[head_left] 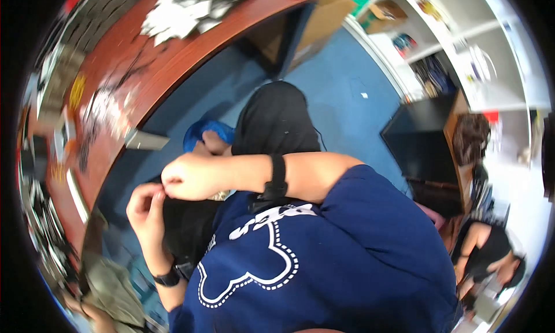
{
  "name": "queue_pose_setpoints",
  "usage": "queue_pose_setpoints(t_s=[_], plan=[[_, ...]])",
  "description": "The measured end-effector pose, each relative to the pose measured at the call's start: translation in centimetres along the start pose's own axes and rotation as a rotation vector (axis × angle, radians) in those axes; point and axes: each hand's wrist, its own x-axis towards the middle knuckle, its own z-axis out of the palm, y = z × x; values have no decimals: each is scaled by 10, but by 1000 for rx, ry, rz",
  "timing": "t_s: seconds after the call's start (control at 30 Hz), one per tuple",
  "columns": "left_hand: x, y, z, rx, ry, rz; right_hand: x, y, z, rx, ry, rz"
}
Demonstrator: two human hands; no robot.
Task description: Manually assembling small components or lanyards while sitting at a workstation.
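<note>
My left hand (145, 209) and my right hand (186, 178) meet at the fingertips above my lap, left of my body. Both have curled fingers, thumb and forefinger pinched together. Whatever is between them, if anything, is too small or hidden to make out. My right forearm crosses in front of my chest, with a black band (277, 174) round it. A dark band (167, 278) circles my left wrist. Under the right forearm a small pale patterned thing (221, 195) shows in part. A grey flat piece (147, 140) juts from the table edge beyond my hands.
A curved reddish-brown table (167, 79) runs along the left, bearing white papers (185, 12), clear plastic packaging (107, 110) and cables. White shelves (439, 44) and a black cabinet (419, 134) stand right. Other people (485, 255) are at lower right and lower left.
</note>
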Motion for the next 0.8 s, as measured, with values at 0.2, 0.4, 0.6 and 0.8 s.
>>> queue_pose_setpoints(t_s=[0.2, 0.4, 0.6, 0.8], plan=[[10, 7, 11, 104, -70, 1, -9, 9, -7, -57, 9, -64], [-45, -8, -9, -11, 116, 169, 6, -6, 14, 119, -385, 333], [-122, -3, -33, 123, 404, -26, 49, -18, 80, 28, -778, 325], [-197, -29, -59, -26, 493, -197, 71, -16, 160, -162, -1036, 316]])
